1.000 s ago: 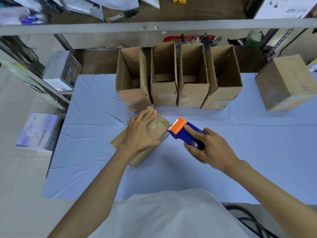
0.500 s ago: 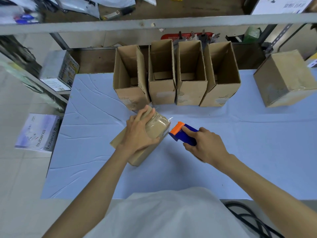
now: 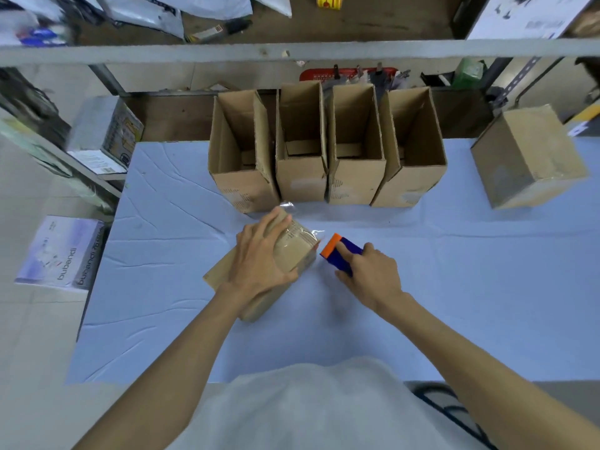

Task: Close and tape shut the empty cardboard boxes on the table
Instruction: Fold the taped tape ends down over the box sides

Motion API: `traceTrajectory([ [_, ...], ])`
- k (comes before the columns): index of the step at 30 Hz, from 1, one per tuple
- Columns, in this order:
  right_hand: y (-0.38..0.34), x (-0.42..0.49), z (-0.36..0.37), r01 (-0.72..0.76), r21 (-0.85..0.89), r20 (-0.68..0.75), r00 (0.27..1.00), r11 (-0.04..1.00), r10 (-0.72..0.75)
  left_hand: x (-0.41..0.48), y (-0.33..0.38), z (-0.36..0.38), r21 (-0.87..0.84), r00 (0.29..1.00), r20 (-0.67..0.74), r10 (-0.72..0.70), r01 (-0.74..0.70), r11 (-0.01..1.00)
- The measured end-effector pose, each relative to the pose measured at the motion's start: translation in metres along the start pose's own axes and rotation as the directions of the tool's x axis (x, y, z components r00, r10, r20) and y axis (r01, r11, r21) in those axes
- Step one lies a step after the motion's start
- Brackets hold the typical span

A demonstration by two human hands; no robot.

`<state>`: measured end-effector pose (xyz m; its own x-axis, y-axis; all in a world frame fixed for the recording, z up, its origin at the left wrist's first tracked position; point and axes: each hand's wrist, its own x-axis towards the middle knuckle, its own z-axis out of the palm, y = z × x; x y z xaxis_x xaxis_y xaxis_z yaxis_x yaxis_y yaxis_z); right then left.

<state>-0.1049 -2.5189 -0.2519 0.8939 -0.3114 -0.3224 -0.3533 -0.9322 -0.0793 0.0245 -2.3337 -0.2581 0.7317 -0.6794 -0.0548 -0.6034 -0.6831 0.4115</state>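
Dropped lower since earlier: blue tape dispenser with orange head. Left hand flat, fingers extended, pinning small brown cardboard box on pale blue bench. Right hand fingers wrapped round dispenser beside box end. Risk: tape tail lifting if box slides.

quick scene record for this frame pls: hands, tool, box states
left hand: flat on the lying box, pressing it down
right hand: grips tape dispenser beside that box's taped end
lying box: closed, clear tape over its end
open boxes: four, upright in a row at the back
closed box: one, far right
table: blue cover
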Motion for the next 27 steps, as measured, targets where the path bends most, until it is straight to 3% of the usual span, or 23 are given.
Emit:
traceTrajectory([
  [4,0.010,0.004,0.019,-0.037,-0.036,-0.144,0.989,0.999,0.031,0.001,0.002,-0.005,-0.042,1.000,-0.024,0.006,-0.007,0.999],
  [8,0.011,-0.003,0.038,-0.048,0.039,-0.007,0.999,0.998,0.049,-0.002,0.008,-0.002,-0.050,0.999,-0.035,-0.027,0.026,0.998],
  [15,0.011,-0.017,0.057,0.009,0.230,-0.052,0.999,0.973,0.002,-0.002,0.008,-0.005,-0.093,0.998,-0.034,-0.055,0.052,0.994],
  [18,0.012,-0.014,0.052,-0.019,0.300,-0.071,0.997,0.954,0.042,0.000,0.012,-0.011,-0.194,0.984,-0.075,-0.159,0.142,0.971],
  [22,0.011,-0.006,0.035,-0.031,0.256,-0.224,0.970,0.966,0.091,0.000,0.021,-0.017,-0.288,0.963,-0.143,-0.227,0.179,0.941],
  [24,-0.001,-0.006,0.009,0.065,0.383,-0.321,0.945,0.921,0.067,-0.002,0.027,-0.019,-0.323,0.949,-0.196,-0.247,0.176,0.930],
  [27,-0.029,-0.005,-0.032,0.182,0.608,-0.419,0.900,0.773,0.118,-0.003,0.036,-0.022,-0.415,0.917,-0.230,-0.325,0.209,0.885],
])
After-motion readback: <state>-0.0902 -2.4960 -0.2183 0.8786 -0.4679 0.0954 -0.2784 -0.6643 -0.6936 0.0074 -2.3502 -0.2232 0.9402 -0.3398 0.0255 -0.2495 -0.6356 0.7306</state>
